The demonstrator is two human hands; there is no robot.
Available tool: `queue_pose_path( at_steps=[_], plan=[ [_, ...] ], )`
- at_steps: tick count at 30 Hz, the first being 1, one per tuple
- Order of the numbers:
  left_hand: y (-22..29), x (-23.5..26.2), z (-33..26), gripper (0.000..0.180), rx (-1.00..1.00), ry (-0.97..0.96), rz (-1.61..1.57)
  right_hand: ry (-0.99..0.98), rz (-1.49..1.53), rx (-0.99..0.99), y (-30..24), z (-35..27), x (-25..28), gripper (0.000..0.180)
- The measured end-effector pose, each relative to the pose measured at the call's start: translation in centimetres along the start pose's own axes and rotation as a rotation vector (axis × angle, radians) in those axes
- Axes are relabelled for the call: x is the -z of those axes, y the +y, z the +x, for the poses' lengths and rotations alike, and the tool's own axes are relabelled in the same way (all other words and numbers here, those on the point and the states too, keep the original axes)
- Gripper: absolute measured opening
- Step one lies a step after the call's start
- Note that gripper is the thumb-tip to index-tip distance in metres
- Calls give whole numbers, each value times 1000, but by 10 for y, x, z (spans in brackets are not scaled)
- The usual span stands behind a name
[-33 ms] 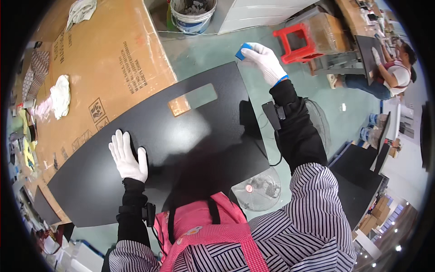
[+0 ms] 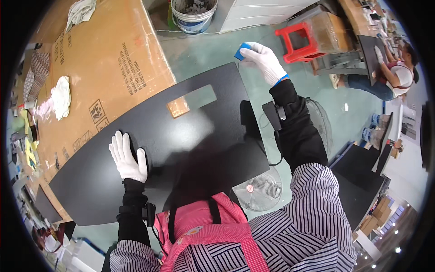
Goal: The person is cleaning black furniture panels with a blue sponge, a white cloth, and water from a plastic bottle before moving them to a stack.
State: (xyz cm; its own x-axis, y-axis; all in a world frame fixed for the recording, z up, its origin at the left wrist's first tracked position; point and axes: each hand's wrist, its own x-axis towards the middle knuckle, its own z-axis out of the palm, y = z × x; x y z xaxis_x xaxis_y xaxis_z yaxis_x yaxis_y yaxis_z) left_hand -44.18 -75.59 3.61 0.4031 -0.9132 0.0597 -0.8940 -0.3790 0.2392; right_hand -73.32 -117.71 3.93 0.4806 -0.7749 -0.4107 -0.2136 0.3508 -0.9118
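Note:
A large black panel (image 2: 213,131) with a rectangular cutout lies in front of me, its right end reaching past the cardboard. My left hand (image 2: 129,158), in a white glove, rests flat on the panel's left part, fingers stretched out and thumb apart. Just beyond the panel's far right corner is my right hand (image 2: 265,61), also gloved in white. Its fingers and thumb pinch a small blue block (image 2: 242,51), close to that corner; whether the block touches the edge I cannot tell.
A cardboard-covered table (image 2: 122,59) supports the panel, with white cloths (image 2: 61,97) on it. A bucket (image 2: 194,18) stands beyond, a red stool (image 2: 297,43) at the far right. Fans (image 2: 260,190) stand by the panel's right end. Another person (image 2: 394,75) handles a dark panel at right.

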Motion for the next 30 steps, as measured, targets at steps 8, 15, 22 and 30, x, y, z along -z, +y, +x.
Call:
queue_pose_path(
  at_steps=[8,15,22,30],
  plan=[
    [3,0,6,64,4,-31,62,-114,74,5,30,7,11,40],
    [5,1,3,62,-5,-39,69,-122,234,72,29,5,-3,41],
    [3,-5,1,57,-50,6,56,-59,137,-23,88,-10,15,43],
    [8,-4,3,61,-38,-1,10,340,358,-315,173,-227,81,33]
  ],
)
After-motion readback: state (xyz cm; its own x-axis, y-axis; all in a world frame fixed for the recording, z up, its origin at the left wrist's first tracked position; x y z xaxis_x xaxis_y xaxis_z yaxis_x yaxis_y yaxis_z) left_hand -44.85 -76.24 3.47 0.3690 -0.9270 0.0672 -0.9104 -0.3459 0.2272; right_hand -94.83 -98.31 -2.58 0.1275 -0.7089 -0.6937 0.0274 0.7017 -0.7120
